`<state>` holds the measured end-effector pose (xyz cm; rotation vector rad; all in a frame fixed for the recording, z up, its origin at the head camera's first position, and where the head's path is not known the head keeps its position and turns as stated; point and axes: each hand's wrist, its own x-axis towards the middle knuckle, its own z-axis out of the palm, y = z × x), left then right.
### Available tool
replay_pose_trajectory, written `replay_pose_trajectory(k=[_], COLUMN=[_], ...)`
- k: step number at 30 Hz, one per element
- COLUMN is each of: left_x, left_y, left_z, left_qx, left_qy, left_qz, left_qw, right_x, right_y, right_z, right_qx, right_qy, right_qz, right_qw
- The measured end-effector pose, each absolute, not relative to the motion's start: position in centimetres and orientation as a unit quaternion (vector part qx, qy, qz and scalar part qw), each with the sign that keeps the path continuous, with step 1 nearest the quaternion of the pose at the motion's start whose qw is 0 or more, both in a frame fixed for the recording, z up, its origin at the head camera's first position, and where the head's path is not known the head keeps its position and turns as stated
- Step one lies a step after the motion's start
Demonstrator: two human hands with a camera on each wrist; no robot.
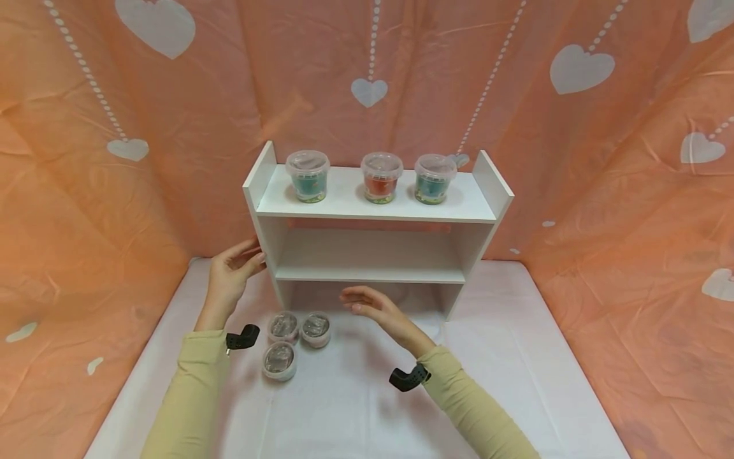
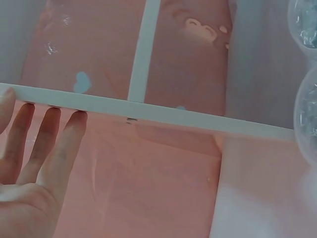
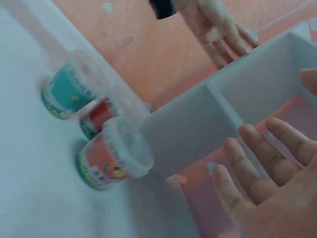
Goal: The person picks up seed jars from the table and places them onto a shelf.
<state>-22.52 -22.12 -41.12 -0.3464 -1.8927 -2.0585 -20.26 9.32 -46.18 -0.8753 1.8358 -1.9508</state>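
Far left, orange curtain (image 1: 86, 210) with white hearts is hanging beside the table (image 1: 367, 414). Light-green left sleeve (image 1: 192, 395) is coming in from the bottom; black wrist camera (image 1: 243, 336) is sitting at its cuff.

Left hand (image 1: 230, 275) is reaching the shelf unit's left side panel (image 2: 188, 117). Fingers are extending nearly straight, gaps showing between them in the left wrist view; fingertips are touching the panel's outer face, thumb is meeting the front edge. Can't tell how hard it's pressing.

Next, three lidded tubs are standing upright on the table, in front of the unit's left end: front tub (image 1: 280, 362) is sitting nearest the person, rear-left tub (image 1: 283, 327) just behind it, rear-right tub (image 1: 315, 330) just beside that one. Right wrist view is showing one in teal, two in reds.

White shelf unit (image 1: 369, 255) is standing upright behind them. On its top board, left to right: teal tub (image 1: 309, 185), red tub (image 1: 381, 186), second teal tub (image 1: 432, 188). All are standing upright, clear lids on; the last two are sitting closer together.

Right hand (image 1: 381, 312) is hovering before the lower opening, right of the table tubs. Fingers are bending slightly and spreading apart, clamping nothing. Second wrist camera (image 1: 410, 377) and right sleeve (image 1: 473, 405) are trailing off to the right.
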Motion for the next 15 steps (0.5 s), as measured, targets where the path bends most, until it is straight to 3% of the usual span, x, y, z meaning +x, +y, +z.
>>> replay_pose_trajectory(k=[15], left_x=[-22.7], left_y=[-21.9], left_z=[-40.9], left_qx=[-0.107], left_qy=[-0.659], left_qz=[-0.726], left_qw=[0.165], right_x=[-20.9], right_y=[9.0], right_z=[-49.4], right_qx=[-0.293], right_qy=[0.651], right_qz=[-0.676], right_qw=[0.182])
